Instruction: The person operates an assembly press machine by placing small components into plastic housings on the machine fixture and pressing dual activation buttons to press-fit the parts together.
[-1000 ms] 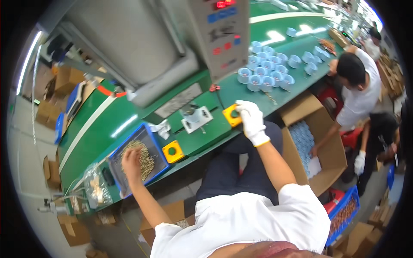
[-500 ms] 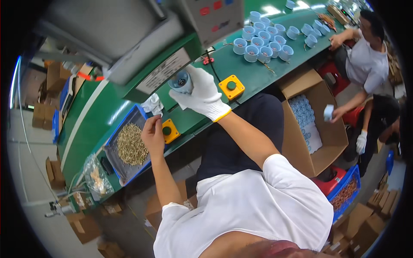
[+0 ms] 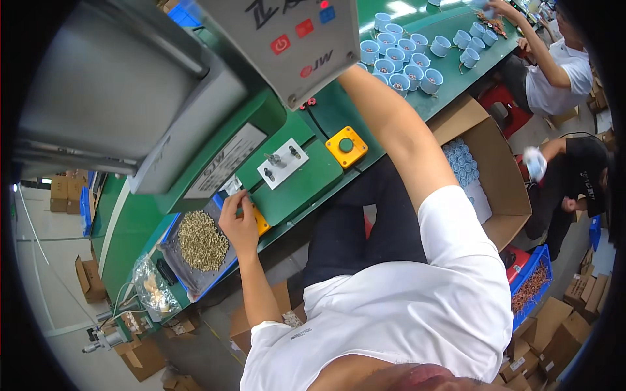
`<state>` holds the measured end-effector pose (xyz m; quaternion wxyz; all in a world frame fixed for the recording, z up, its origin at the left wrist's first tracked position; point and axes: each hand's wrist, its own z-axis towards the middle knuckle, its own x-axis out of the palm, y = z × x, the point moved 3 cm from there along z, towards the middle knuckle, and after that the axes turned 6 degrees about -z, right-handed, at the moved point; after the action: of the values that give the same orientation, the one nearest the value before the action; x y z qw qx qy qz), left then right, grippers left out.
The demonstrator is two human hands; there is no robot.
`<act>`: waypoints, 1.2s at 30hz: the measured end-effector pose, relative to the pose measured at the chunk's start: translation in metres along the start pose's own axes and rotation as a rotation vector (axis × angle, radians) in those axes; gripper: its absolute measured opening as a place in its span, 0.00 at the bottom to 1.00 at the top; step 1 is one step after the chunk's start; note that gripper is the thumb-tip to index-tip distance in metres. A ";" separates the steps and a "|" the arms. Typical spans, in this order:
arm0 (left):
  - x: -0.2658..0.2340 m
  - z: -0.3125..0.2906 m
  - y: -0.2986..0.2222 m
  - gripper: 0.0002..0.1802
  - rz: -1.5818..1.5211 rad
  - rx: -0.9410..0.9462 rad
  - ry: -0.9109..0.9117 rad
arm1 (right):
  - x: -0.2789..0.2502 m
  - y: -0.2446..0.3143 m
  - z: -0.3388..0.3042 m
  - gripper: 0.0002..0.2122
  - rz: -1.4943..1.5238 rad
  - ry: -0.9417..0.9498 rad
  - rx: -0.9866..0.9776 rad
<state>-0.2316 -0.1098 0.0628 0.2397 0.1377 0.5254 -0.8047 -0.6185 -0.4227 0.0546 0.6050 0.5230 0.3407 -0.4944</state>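
Observation:
My left hand (image 3: 238,221) rests with curled fingers at the right edge of a blue-rimmed tray (image 3: 171,229) that holds a heap of small brass parts (image 3: 202,241). The hand covers part of a yellow button box (image 3: 262,225). Whether anything is pinched in it does not show. My right arm (image 3: 391,130) reaches up past a white fixture plate with two pins (image 3: 282,163) and a second yellow button box (image 3: 346,146). The right hand is hidden behind the grey control box (image 3: 287,32), close to a cluster of pale blue cups (image 3: 398,58).
A big grey machine (image 3: 117,85) stands on the green bench (image 3: 306,189). An open cardboard box (image 3: 502,195) with stacked blue cups sits at my right. Two other people (image 3: 554,72) (image 3: 577,176) work beyond it. A blue crate (image 3: 531,287) and cartons lie on the floor.
My right hand, gloved and holding a blue cup half a second ago, has gone up behind the control box. My left hand dropped from the fixture to the tray edge.

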 end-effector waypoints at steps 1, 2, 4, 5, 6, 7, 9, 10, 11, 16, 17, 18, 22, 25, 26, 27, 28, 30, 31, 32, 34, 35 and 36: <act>0.000 0.001 0.002 0.09 0.005 -0.007 -0.006 | 0.004 0.003 0.001 0.22 0.003 0.006 -0.009; -0.004 -0.002 0.005 0.09 0.015 -0.019 -0.022 | 0.007 0.014 -0.008 0.23 -0.074 0.011 -0.072; -0.018 -0.015 0.009 0.09 0.039 -0.058 -0.062 | -0.009 0.031 -0.041 0.26 -0.046 -0.131 -0.200; -0.022 -0.019 0.010 0.09 0.033 -0.063 -0.081 | -0.033 0.034 -0.064 0.24 -0.021 -0.215 -0.233; -0.021 -0.016 0.012 0.09 0.028 -0.071 -0.089 | -0.057 0.024 -0.091 0.22 -0.070 -0.264 -0.223; -0.018 -0.014 0.013 0.09 0.015 -0.040 -0.082 | -0.074 0.010 -0.114 0.20 -0.142 -0.281 -0.186; -0.009 -0.008 0.011 0.08 0.010 0.001 -0.070 | -0.074 -0.025 -0.132 0.19 -0.292 -0.300 -0.226; -0.007 -0.007 0.009 0.08 0.003 -0.008 -0.055 | -0.068 -0.038 -0.137 0.20 -0.361 -0.316 -0.268; -0.004 -0.005 0.008 0.08 -0.014 -0.033 -0.050 | -0.063 -0.044 -0.132 0.20 -0.382 -0.323 -0.250; -0.026 -0.020 0.022 0.08 0.015 -0.003 -0.115 | -0.126 0.032 -0.183 0.12 0.193 -0.432 -0.342; -0.024 -0.017 0.017 0.08 0.033 0.011 -0.113 | -0.120 0.031 -0.206 0.16 0.715 -0.384 -0.175; -0.017 -0.012 0.010 0.08 0.058 0.023 -0.111 | -0.104 0.034 -0.231 0.21 1.226 -0.297 0.029; -0.004 -0.008 0.009 0.10 -0.054 -0.043 -0.130 | -0.074 0.109 -0.287 0.30 1.367 -0.331 -0.149; -0.013 -0.016 0.010 0.10 -0.058 -0.073 -0.124 | -0.076 0.145 -0.287 0.32 0.971 -0.475 -0.252; -0.014 -0.016 0.010 0.11 -0.041 -0.078 -0.124 | -0.082 0.155 -0.288 0.30 0.963 -0.412 -0.237; -0.015 -0.017 0.011 0.11 -0.038 -0.079 -0.123 | -0.083 0.162 -0.289 0.29 0.943 -0.392 -0.248; -0.014 -0.018 0.013 0.10 -0.044 -0.067 -0.127 | -0.085 0.167 -0.289 0.28 0.916 -0.378 -0.256; -0.013 -0.015 0.013 0.10 -0.056 -0.052 -0.127 | -0.084 0.173 -0.281 0.28 0.779 -0.424 -0.342; -0.014 -0.015 0.014 0.10 -0.056 -0.057 -0.128 | -0.083 0.177 -0.279 0.28 0.647 -0.458 -0.431; -0.014 -0.015 0.015 0.10 -0.057 -0.064 -0.129 | -0.082 0.179 -0.277 0.28 0.644 -0.457 -0.430; -0.014 -0.015 0.015 0.10 -0.052 -0.049 -0.128 | -0.085 0.183 -0.275 0.25 0.612 -0.545 -0.476; -0.015 -0.015 0.015 0.10 -0.045 -0.034 -0.127 | -0.089 0.184 -0.274 0.25 0.612 -0.543 -0.478; -0.014 -0.015 0.014 0.10 -0.046 -0.036 -0.130 | -0.091 0.186 -0.272 0.25 0.500 -0.488 -0.434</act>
<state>-0.2122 -0.0975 0.0523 0.2572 0.0688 0.5260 -0.8078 -0.4379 -0.1432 0.1343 0.8657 0.3173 0.1459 -0.3586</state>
